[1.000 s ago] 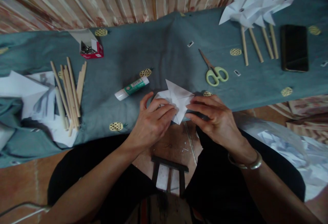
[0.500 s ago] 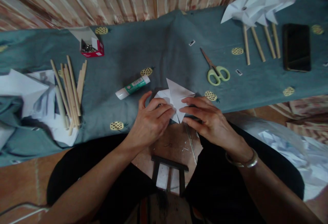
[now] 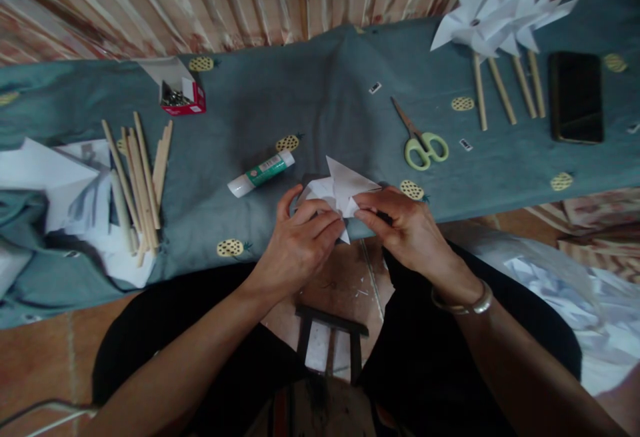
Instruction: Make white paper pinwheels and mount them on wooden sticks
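Observation:
Between my hands, at the front edge of the cloth-covered table, is a white paper pinwheel (image 3: 345, 182) with cut, pointed blades. The fingers of my left hand (image 3: 303, 240) press on its left side and middle, partly hiding it. My right hand (image 3: 405, 227) pinches a blade's corner, which is bent in toward the centre. A glue stick (image 3: 261, 173) with a green label lies to the left of the paper. To the right lie scissors (image 3: 423, 143) with light green handles, blades pointing away from me.
Wooden sticks (image 3: 137, 190) and white paper pieces (image 3: 45, 170) lie at left, near a red box of small metal pins (image 3: 183, 97). Several finished pinwheels (image 3: 495, 17) on sticks and a black phone (image 3: 577, 97) are at the right. A plastic bag of paper (image 3: 550, 297) stands below.
My right fingers have gone from resting spread on the paper to pinching a blade corner and folding it toward the middle. My left hand stays on the paper.

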Demonstrator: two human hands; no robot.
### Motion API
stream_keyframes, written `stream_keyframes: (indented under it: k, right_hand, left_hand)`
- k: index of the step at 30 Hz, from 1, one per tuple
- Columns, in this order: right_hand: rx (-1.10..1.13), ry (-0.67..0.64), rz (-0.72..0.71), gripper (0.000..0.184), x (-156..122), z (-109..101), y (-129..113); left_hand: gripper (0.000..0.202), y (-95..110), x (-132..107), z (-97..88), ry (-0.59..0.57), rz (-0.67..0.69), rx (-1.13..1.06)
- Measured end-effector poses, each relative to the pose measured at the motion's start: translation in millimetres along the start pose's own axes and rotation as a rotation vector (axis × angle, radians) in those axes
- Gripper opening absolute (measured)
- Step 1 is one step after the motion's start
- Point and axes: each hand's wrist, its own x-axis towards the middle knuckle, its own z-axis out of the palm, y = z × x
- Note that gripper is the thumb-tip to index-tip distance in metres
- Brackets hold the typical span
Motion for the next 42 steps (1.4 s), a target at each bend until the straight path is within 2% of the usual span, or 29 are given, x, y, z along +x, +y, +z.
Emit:
stream_keyframes:
  k: [4, 7, 13, 24, 42]
  right_hand:
    - [-0.02, 0.045, 0.084, 0.009, 3.0, 0.8, -0.9]
    - [-0.069, 0.044, 0.033, 0.005, 5.9, 0.3, -3.1]
    - [-0.079, 0.021, -0.083, 0.011, 7.1, -0.1, -5.1]
    - [-0.087, -0.009, -0.132, 0.019, 4.7, -0.4, -5.0]
    - [-0.205, -0.07, -0.129, 0.029, 4.5, -1.8, -8.6]
  left_hand:
    - [0.017, 0.6, 0.0, -0.3, -0.006, 0.002, 0.011]
    - [0.017, 1.2, 0.4, -1.0, -0.013, 0.005, 0.02]
    - [0.017, 1.0, -0.2, -1.1, -0.028, -0.003, 0.029]
    - [0.014, 4.3, -0.1, -0.8, 0.052, 0.03, 0.038]
    - [0.018, 6.9, -0.5, 2.7, -0.013, 0.003, 0.047]
